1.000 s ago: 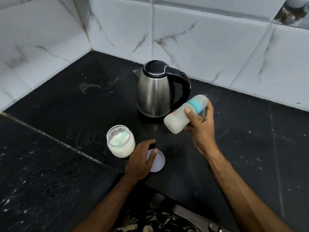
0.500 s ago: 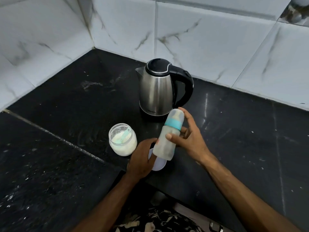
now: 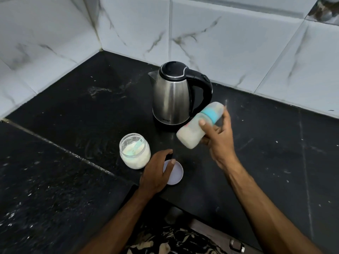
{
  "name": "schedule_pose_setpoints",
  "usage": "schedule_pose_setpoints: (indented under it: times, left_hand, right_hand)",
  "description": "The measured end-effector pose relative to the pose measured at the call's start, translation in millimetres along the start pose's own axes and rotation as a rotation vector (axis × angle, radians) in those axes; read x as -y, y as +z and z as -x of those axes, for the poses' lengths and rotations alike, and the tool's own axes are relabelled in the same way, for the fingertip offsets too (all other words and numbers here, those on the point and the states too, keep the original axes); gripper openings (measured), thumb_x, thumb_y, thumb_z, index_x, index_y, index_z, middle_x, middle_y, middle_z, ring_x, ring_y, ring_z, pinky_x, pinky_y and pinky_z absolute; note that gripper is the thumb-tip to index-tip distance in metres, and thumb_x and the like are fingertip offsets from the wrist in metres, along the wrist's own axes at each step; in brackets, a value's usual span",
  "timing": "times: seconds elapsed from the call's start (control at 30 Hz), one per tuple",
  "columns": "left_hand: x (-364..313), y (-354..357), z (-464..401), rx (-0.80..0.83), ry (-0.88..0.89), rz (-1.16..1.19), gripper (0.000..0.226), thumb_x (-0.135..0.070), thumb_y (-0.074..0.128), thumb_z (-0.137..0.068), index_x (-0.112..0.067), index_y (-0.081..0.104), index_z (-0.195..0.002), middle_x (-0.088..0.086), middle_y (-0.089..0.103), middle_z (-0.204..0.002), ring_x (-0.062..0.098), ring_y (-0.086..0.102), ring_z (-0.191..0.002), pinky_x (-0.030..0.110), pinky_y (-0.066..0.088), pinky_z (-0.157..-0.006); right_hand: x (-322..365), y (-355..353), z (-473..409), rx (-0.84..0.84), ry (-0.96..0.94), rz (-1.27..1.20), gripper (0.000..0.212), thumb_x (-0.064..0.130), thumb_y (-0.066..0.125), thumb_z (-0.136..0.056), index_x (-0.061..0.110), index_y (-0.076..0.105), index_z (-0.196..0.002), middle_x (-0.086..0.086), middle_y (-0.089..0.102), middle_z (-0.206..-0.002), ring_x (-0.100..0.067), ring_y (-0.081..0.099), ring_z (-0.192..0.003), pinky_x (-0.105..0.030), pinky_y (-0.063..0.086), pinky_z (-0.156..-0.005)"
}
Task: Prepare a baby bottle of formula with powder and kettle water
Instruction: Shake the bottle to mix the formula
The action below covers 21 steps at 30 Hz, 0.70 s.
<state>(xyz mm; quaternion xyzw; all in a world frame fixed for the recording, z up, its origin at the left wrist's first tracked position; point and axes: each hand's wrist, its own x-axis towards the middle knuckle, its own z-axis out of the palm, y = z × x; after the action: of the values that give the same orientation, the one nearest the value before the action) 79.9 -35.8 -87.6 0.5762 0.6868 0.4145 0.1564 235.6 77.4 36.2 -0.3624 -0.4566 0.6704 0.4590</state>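
Place: a home kitchen corner
Walls: white marble-look tiles (image 3: 220,43)
Surface: black stone surface (image 3: 64,107)
Appliance: steel electric kettle (image 3: 171,96)

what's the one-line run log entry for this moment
stage: mixing | right hand: holds capped bottle tilted | left hand: on jar lid | jar: open

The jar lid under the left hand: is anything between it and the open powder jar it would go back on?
Nothing visible. The lid lies on the counter just right of the open powder jar, the left hand resting on it. A scoop sits inside the jar. The bottle, held in the right hand, is tilted further right.
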Motion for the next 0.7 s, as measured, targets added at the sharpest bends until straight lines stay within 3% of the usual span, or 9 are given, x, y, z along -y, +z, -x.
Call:
schedule_pose_setpoints:
  times: [0.07,0.13,0.2,0.33,0.4,0.53,0.6,0.7]
  left_hand:
    - [0,0,0,-0.013,0.005,0.0,0.046,-0.048,0.042,-0.097,-0.015,0.058,-0.126,-0.004,0.061,-0.125,0.009,0.055,-0.114,0.016,0.038,-0.101]
    - [-1,0,2,-0.048,0.025,0.01,0.042,-0.046,0.045,-0.096,-0.021,0.054,-0.129,-0.006,0.054,-0.122,0.001,0.049,-0.11,0.002,0.025,-0.099]
    - [-2,-1,2,-0.048,0.021,0.032,0.054,-0.051,0.041,-0.096,-0.013,0.052,-0.132,-0.004,0.051,-0.121,-0.007,0.041,-0.109,0.008,0.027,-0.098]
    - [2,1,0,-0.002,-0.015,0.004,0.05,-0.049,0.041,-0.097,-0.014,0.058,-0.128,-0.002,0.061,-0.127,0.004,0.052,-0.116,0.026,0.042,-0.101]
    - [1,0,-1,0.007,-0.013,0.004,0.051,-0.05,0.04,-0.097,-0.014,0.058,-0.128,-0.004,0.061,-0.127,0.008,0.054,-0.117,0.025,0.041,-0.102]
    - [0,-3,0,-0.013,0.05,0.016,0.047,-0.041,0.045,-0.095,-0.009,0.057,-0.128,-0.008,0.053,-0.123,-0.006,0.042,-0.111,0.001,0.023,-0.1]
    - [1,-2,0,-0.009,0.051,0.004,0.046,-0.042,0.044,-0.096,-0.01,0.058,-0.126,-0.007,0.055,-0.123,-0.007,0.042,-0.11,0.002,0.025,-0.1]
    - [2,1,-1,0.001,0.003,-0.003,0.048,-0.048,0.041,-0.097,-0.014,0.058,-0.127,-0.005,0.061,-0.126,0.004,0.053,-0.116,0.019,0.039,-0.101]
  right_hand:
    - [-3,0,3,0.03,0.01,-0.001,0.087,0.023,0.083,-0.073,0.033,0.034,-0.144,-0.004,0.075,-0.098,-0.028,0.073,-0.093,-0.044,0.062,-0.071]
    - [-11,2,14,0.221,0.028,0.129,0.085,0.013,0.083,-0.074,0.038,0.038,-0.141,-0.007,0.073,-0.106,-0.027,0.073,-0.094,-0.038,0.061,-0.071]
    - [-13,2,18,0.334,0.032,0.208,0.084,0.009,0.083,-0.074,0.042,0.039,-0.137,-0.009,0.072,-0.11,-0.026,0.073,-0.096,-0.036,0.06,-0.073]
    - [-1,0,1,-0.023,-0.014,-0.024,0.081,0.019,0.082,-0.076,0.031,0.037,-0.143,0.0,0.076,-0.096,-0.024,0.073,-0.091,-0.043,0.061,-0.067]
    - [-2,-2,1,-0.036,-0.027,-0.042,0.084,0.021,0.081,-0.079,0.029,0.032,-0.147,0.002,0.075,-0.098,-0.026,0.073,-0.094,-0.042,0.061,-0.068]
    - [-18,-2,17,0.292,0.037,0.208,0.09,0.013,0.084,-0.073,0.038,0.035,-0.144,-0.005,0.072,-0.111,-0.028,0.073,-0.098,-0.036,0.06,-0.074]
    - [-14,-3,12,0.18,0.001,0.161,0.086,0.011,0.085,-0.073,0.039,0.039,-0.139,-0.003,0.074,-0.105,-0.024,0.074,-0.094,-0.034,0.06,-0.07]
    - [-3,-4,-4,-0.111,-0.055,-0.075,0.08,0.022,0.079,-0.077,0.03,0.035,-0.144,0.004,0.075,-0.094,-0.021,0.073,-0.09,-0.041,0.062,-0.067]
